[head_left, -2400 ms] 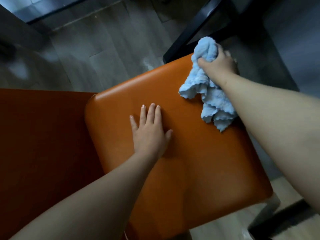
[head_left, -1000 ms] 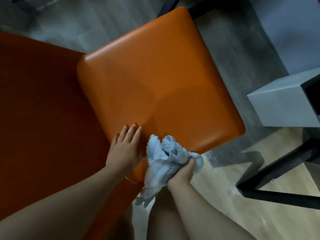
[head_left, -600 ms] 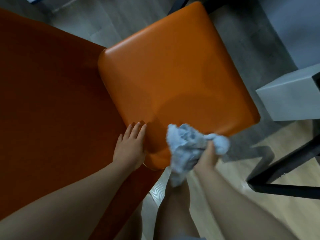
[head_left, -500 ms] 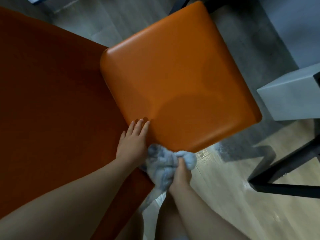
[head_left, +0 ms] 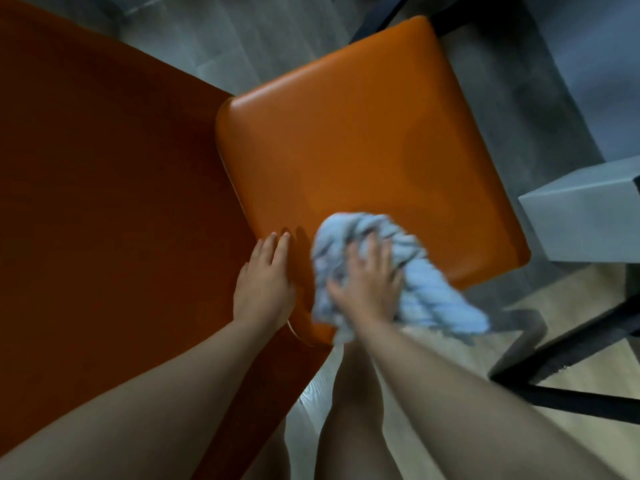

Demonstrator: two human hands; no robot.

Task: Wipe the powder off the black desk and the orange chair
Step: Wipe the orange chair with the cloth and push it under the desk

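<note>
The orange chair's seat (head_left: 363, 133) fills the middle of the view, and its darker orange backrest (head_left: 104, 202) spreads across the left. My left hand (head_left: 265, 282) rests flat on the seat's near left edge, fingers straight. My right hand (head_left: 367, 282) lies palm down with spread fingers on a bunched light blue cloth (head_left: 426, 292), pressing it onto the seat's near edge. A tail of the cloth hangs off the edge to the right. The cloth and right hand are blurred. I see no powder on the seat.
A grey box-shaped block (head_left: 585, 216) stands just right of the seat. Black metal frame bars (head_left: 571, 344) cross the wooden floor at lower right, and another black bar (head_left: 381, 15) shows beyond the seat's far corner. My bare legs (head_left: 346, 410) are below the seat.
My right hand has come up from below the seat's near edge onto the seat top with the cloth. My left hand stays at the near left edge.
</note>
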